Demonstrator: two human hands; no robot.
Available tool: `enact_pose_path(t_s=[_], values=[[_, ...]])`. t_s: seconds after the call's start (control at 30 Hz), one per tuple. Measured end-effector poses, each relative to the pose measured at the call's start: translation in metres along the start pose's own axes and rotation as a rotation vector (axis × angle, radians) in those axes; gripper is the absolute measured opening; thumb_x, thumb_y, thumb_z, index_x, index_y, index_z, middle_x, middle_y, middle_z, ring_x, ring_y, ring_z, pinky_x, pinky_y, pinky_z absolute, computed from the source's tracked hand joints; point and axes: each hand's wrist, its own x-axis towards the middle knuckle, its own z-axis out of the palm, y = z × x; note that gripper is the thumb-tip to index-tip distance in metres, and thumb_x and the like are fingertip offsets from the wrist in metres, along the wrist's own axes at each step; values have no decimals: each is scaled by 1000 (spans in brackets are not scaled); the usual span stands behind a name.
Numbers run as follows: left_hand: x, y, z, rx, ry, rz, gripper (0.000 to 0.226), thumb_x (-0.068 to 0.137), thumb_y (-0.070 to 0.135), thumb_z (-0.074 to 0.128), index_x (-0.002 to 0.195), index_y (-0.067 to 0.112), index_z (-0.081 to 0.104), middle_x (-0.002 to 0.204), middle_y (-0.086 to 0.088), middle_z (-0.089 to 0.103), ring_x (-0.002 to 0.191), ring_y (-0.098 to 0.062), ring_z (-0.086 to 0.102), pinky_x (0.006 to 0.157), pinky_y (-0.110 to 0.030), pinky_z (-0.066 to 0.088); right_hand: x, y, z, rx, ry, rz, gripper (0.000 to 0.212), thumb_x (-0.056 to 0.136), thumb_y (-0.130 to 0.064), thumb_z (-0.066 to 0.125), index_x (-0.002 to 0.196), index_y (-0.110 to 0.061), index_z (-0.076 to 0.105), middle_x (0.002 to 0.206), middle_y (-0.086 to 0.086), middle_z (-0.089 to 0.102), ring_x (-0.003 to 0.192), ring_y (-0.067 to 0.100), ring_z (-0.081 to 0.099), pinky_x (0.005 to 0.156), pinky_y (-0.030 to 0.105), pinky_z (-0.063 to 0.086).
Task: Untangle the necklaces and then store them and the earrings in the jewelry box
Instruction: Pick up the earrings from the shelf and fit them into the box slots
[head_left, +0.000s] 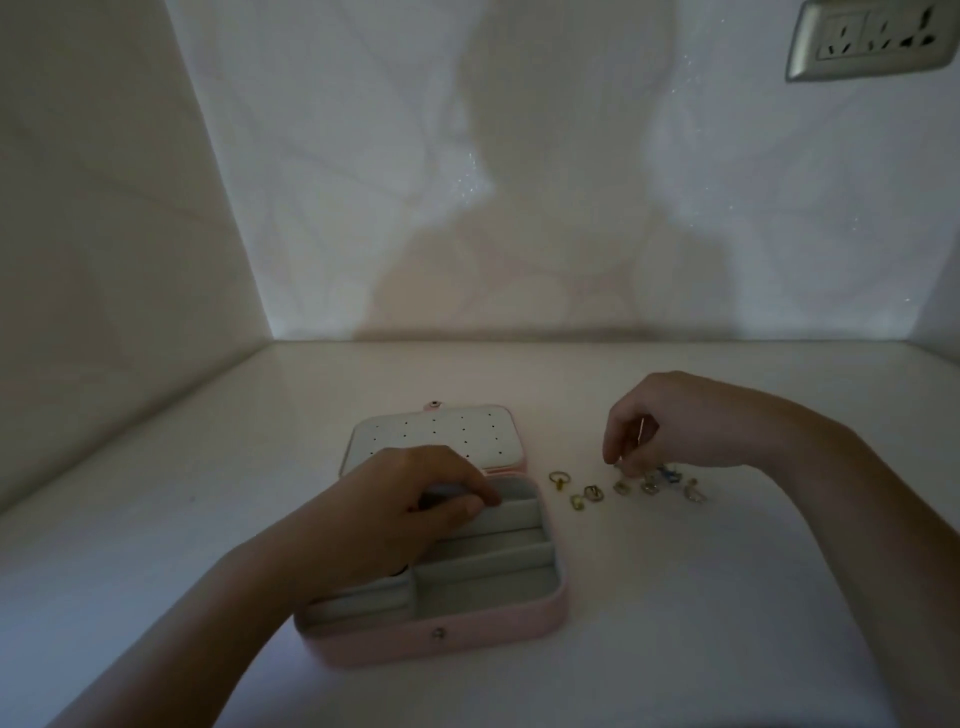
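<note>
One of the earrings (592, 492) rowed just right of the open pink jewelry box (441, 631) is pinched by the right hand (670, 421) and is best lifted straight up, while the left hand (395, 499) is curled over a back compartment, its hold not discernible.

1 jewelry box (467, 631), 7 earrings (594, 492), 2 hands (410, 499) (675, 421), 1 wall socket (878, 39)

Pink rectangular jewelry box (467, 631): rear-left compartments hidden beneath left hand (410, 499). Small gold earrings (592, 492): shapes too dim to tell.
</note>
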Motion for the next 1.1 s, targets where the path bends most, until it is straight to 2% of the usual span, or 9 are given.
enact_pose_path(t_s=[0.07, 0.2, 0.33, 0.47, 0.53, 0.63, 0.83, 0.97, 1.1], values=[[0, 0, 0, -6, -5, -5, 18, 93, 34, 54, 95, 49, 64, 107, 25, 61, 98, 4, 57, 87, -17, 47, -1, 0, 0, 0, -38, 8, 12, 76, -24, 80, 81, -33, 73, 80, -15, 69, 71, 0, 65, 71, 23, 52], [-1, 2, 0, -15, -8, -13, 18, 93, 34, 54, 92, 51, 61, 106, 26, 60, 89, 8, 56, 73, -10, 43, 0, -1, 4, -14, -57, 11, 12, 72, -27, 83, 79, -31, 74, 75, -14, 71, 71, 2, 66, 75, 29, 56], [0, 3, 0, -1, -15, -17, 19, 93, 34, 55, 92, 53, 61, 110, 26, 59, 99, 7, 54, 80, -7, 39, 1, -2, 6, -7, -55, -1, 14, 74, -18, 81, 72, -32, 75, 68, -16, 70, 66, 0, 66, 72, 29, 58], [0, 1, 0, -7, -36, -30, 18, 92, 36, 55, 92, 52, 61, 109, 27, 60, 99, 4, 57, 86, -15, 45, 2, -2, 6, 24, -30, 5, 8, 76, -19, 79, 77, -26, 77, 69, -11, 72, 63, 2, 66, 66, 24, 55], [0, 0, 0, -21, -41, -39, 16, 91, 38, 54, 93, 52, 63, 109, 26, 62, 98, 0, 60, 87, -22, 50, 1, -3, 4, 143, -10, -9, 5, 78, -17, 77, 79, -21, 78, 70, -5, 74, 63, 5, 67, 63, 21, 53], [0, 1, -1, -55, -38, -52, 16, 91, 37, 55, 94, 49, 66, 106, 24, 65, 95, -5, 63, 86, -28, 53, -4, -10, -1, 505, 15, -73, 6, 76, -15, 77, 81, -11, 77, 74, 4, 74, 66, 10, 69, 63, 18, 52], [1, 11, -1, -224, 112, -32, 16, 88, 26, 64, 92, 41, 69, 93, 26, 68, 92, 10, 61, 79, -7, 46, -7, -30, 3, 1179, -167, -135, 10, 61, -16, 71, 65, -9, 76, 65, 9, 69, 52, 10, 65, 50, 15, 53], [2, 20, 0, -558, 217, -42, 14, 78, 17, 71, 92, 21, 73, 89, 8, 75, 86, -6, 70, 77, -14, 53, -2, -43, 15, 1311, -273, -143, 10, 59, -18, 69, 63, -10, 75, 63, 7, 68, 50, 8, 63, 49, 14, 52], [1, 20, -1, -779, 218, -39, 35, 71, 25, 68, 99, 4, 71, 92, -9, 75, 90, -20, 71, 79, -23, 56, 1, -51, 24, 1234, -282, -245, 10, 68, -18, 67, 69, -12, 76, 68, 5, 68, 56, 8, 63, 54, 15, 52]])
